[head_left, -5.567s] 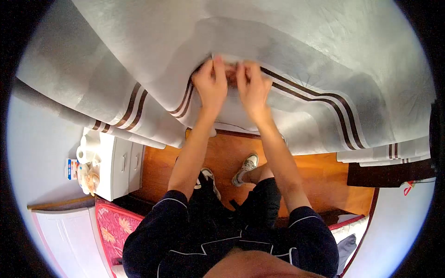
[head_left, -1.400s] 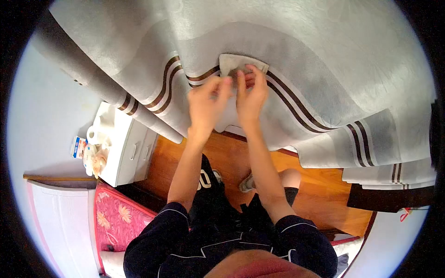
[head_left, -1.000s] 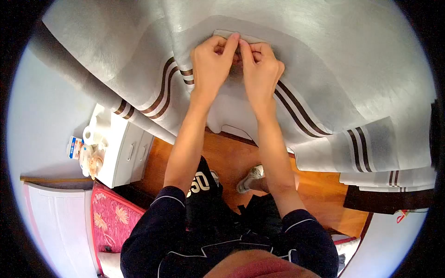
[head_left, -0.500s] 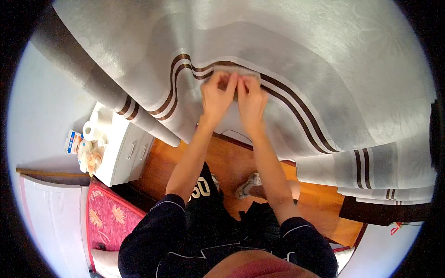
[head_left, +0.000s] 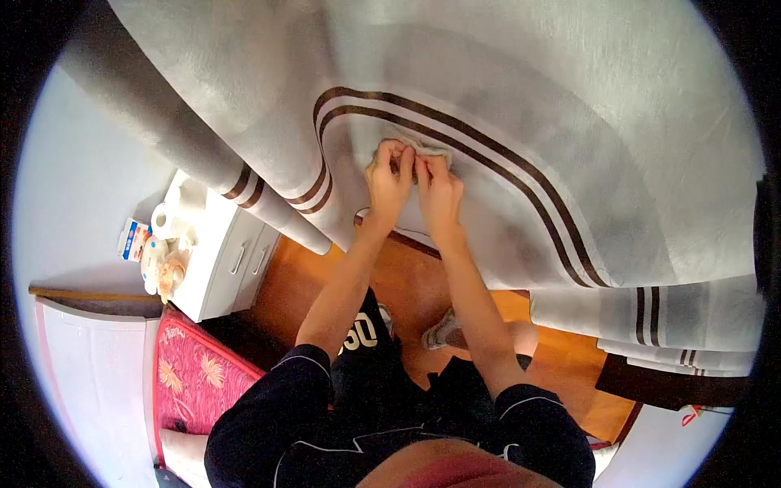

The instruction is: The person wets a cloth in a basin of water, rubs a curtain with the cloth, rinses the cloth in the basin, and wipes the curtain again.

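The left hand (head_left: 390,180) and the right hand (head_left: 440,193) are close together, thumbs and fingertips pinched on a small, crumpled strip of pale cloth (head_left: 436,152). Whether that strip is a separate piece or a turned-up part of the curtain (head_left: 521,89), I can't be sure, as the fingers cover its lower side.

What has just changed is the height: half a second ago both hands lay across the brown stripes (head_left: 362,91), hiding part of them, and now they sit lower. The stripes arch unbroken above the fingers, so the grip is now on the plain band beneath, near the bottom of the curtain. The strip looks more rumpled too, where it was flatter before.

Beyond the hands, the curtain falls in deep folds on the left and spreads wide to the right. Below is the wooden floor (head_left: 305,276). Off to the left is a white drawer cabinet (head_left: 221,264) with a paper roll (head_left: 161,221) and a soft toy (head_left: 152,264) on it (a small box (head_left: 133,241) is just beside them), and nearer the person, pink flowered bedding (head_left: 195,370).
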